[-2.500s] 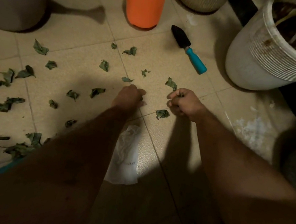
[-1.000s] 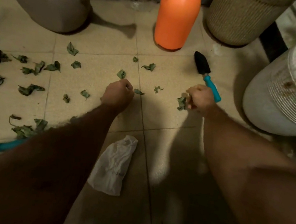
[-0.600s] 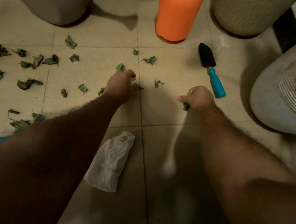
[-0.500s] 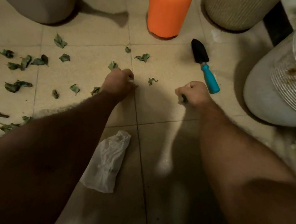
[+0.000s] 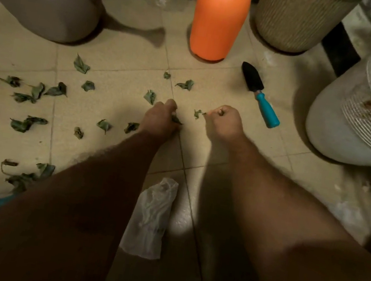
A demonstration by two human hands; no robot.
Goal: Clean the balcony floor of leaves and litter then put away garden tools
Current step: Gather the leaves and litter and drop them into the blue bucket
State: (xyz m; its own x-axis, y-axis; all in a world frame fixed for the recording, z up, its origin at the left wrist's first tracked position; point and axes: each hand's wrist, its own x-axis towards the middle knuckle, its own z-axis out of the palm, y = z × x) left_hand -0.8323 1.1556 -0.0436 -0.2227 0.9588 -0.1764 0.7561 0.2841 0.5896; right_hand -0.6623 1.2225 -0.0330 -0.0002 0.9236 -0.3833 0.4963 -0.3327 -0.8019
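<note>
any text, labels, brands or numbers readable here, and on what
None can be read.
Crumpled white plastic bag: a faint dark print on its lower part, too blurred to read.
Orange plastic bottle: no label on the side that shows.
Black trowel with blue handle: no marking shows.

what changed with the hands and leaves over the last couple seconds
Both hands worked forward across the tiles gathering leaves: the leaf once by the right hand is gone from the floor, and the left hand now pinches another leaf. The trowel, orange bottle and plastic bag stayed put.
</note>
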